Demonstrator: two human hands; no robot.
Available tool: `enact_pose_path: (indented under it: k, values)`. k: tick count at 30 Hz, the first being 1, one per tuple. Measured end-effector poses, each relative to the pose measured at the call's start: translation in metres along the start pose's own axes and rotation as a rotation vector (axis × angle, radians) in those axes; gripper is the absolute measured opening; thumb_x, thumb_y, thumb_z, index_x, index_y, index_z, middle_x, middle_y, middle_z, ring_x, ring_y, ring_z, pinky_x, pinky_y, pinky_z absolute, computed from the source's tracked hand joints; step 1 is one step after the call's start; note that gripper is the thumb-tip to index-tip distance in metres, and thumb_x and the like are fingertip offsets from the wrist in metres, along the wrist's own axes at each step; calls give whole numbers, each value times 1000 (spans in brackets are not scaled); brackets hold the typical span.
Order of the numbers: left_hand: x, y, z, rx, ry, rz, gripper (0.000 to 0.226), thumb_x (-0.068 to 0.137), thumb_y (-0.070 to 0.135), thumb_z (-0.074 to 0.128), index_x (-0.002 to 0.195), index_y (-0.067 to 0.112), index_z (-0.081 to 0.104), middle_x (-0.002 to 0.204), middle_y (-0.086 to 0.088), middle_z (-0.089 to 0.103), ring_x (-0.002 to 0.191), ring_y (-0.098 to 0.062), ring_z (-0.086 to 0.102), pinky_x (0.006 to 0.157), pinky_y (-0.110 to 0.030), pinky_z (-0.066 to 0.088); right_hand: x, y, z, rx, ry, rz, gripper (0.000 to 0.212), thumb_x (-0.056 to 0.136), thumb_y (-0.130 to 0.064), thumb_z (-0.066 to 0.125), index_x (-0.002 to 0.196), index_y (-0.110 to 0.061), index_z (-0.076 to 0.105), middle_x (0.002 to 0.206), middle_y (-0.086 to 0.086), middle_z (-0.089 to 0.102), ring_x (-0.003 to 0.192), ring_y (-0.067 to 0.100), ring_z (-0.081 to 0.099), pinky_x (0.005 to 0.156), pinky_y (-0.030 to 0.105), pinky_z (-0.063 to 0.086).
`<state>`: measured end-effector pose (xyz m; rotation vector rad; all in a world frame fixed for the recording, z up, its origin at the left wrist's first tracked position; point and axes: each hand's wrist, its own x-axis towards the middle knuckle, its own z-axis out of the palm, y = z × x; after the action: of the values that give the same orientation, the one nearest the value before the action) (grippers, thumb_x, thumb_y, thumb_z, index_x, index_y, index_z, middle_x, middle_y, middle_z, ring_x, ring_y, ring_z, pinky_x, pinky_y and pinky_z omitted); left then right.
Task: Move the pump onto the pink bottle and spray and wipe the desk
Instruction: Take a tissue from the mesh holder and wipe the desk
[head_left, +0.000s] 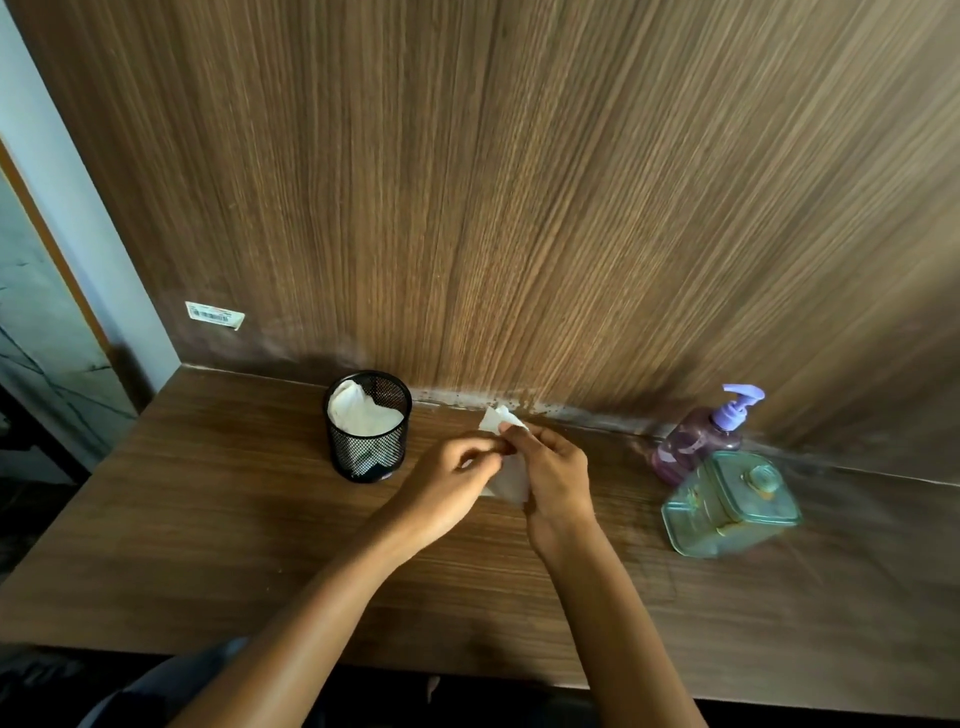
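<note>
A pink bottle (691, 449) topped by a lilac pump (737, 404) stands upright just behind a capped green bottle (730, 506), right of a white tissue (506, 467).

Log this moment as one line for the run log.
stage: wipe prep | both hands: left hand and right hand hold white tissue above desk | pump on pink bottle

Two bare forearms rise from the bottom edge of the frame toward its centre, with no sleeves, watch, bracelet or rings visible on them. The left hand (447, 488) and right hand (558, 480) are bare too, ungloved, with short nails. At the lower left of the frame, dark grey-blue cloth (171, 686) shows; what garment it is cannot be told.
</note>
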<state>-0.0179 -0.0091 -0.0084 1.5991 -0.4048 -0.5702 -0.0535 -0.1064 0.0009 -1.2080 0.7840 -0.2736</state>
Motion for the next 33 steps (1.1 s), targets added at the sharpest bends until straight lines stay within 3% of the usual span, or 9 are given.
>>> enact_pose_path:
  k: [3,8,13,18,21,23,26,29,33]
  values:
    - [0,1,-4,49,57,115,23,92,8,50,99,19,68,99,9,67,93,3,60,85,-14,47,1,-9,-19,69,181,-34,16,84,-5,62,69,-11,61,70,7,63,63,19,57,56,28,50]
    - [2,0,-10,73,169,110,23,91,1,45,99,7,66,95,-3,68,82,-3,63,62,-3,46,3,-15,-77,-548,553,-609,16,77,-16,54,81,-12,69,76,3,63,69,17,55,64,25,36]
    - [4,-1,-6,104,170,45,24,91,4,44,95,15,65,96,-2,69,80,-7,64,59,-4,46,11,15,-121,-1082,37,-192,19,76,-9,69,94,-5,70,87,3,66,84,23,63,61,20,39]
    - [2,4,1,114,166,48,22,91,5,46,95,15,65,97,-1,70,84,-11,66,66,-14,46,4,10,-131,-950,413,-372,15,79,4,56,79,4,71,72,20,69,68,30,61,58,30,38]
    - [2,6,2,103,180,53,23,91,3,45,97,11,65,97,-2,70,86,-14,66,69,-18,47,-5,29,-127,-961,298,-289,23,80,7,50,67,0,68,68,16,67,62,22,54,53,24,37]
    - [2,7,3,88,199,58,23,91,2,44,96,11,65,96,-2,70,85,-13,66,71,-19,49,-8,46,-121,-962,193,-252,28,85,3,46,96,-9,69,96,9,69,87,22,63,72,22,48]
    - [2,5,4,47,221,60,24,90,1,44,94,11,66,93,-3,71,83,-13,67,68,-15,49,-8,72,-108,-1049,83,-210,53,96,-22,44,143,-5,27,153,12,27,142,26,24,113,33,22]
    - [2,2,6,21,214,49,24,90,2,45,91,13,66,91,-2,72,81,-12,67,67,-18,50,-2,97,-95,-1269,107,-211,75,95,-49,33,147,-13,-6,158,9,-9,145,26,-11,117,40,-3]
    - [2,-2,1,18,211,28,25,89,3,45,88,15,67,88,3,72,79,-9,67,62,-14,50,14,107,-77,-1329,234,-141,78,90,-62,23,148,-16,-5,158,11,-12,143,31,-16,115,50,-6]
